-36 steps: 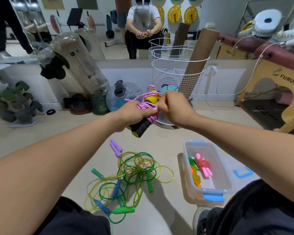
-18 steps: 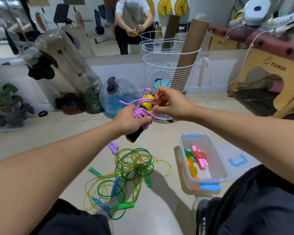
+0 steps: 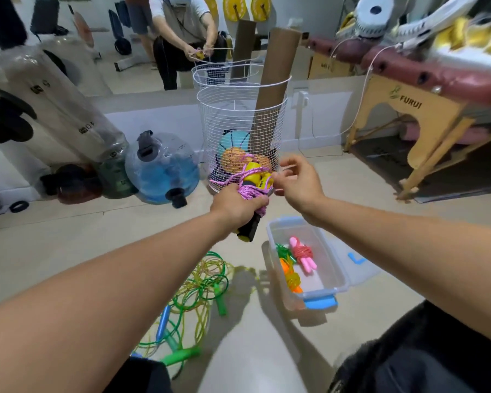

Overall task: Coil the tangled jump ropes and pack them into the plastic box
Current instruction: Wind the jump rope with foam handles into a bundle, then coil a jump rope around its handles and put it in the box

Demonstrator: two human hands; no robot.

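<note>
Pink rope bundle (image 3: 253, 191): wound round yellow-and-black handles, held in the air above the floor, at 11 o'clock from the plastic box.
Left hand (image 3: 236, 207): grip wrapped round the lower half of the bundle; black handle ends stick out below the fist.
Right hand (image 3: 296, 181): grip narrow, fingertips pinching what looks like the loose rope end at the top of the bundle; strand itself blurred, cannot confirm.
Plastic box (image 3: 336, 268): clear, blue latch, on the floor at 5 o'clock from the bundle; holds a pink coiled rope (image 3: 304, 255) and an orange one (image 3: 291, 276).
Tangled ropes (image 3: 199, 290): green, yellow and blue-handled, heaped on the floor at 7 o'clock from the bundle, not yet coiled.
Wire basket (image 3: 241, 129): directly behind the hands, at 12 o'clock.
Risk 1: if the end is not tucked under a wrap, turns may spring loose once the left grip relaxes.
Risk 2: pulling the end hard could drag a wrap off the handle tips.
Risk 3: bundle is bulky; box space beside the packed ropes looks limited.
Risk 4: a trailing loop might snag the basket mesh.
</note>
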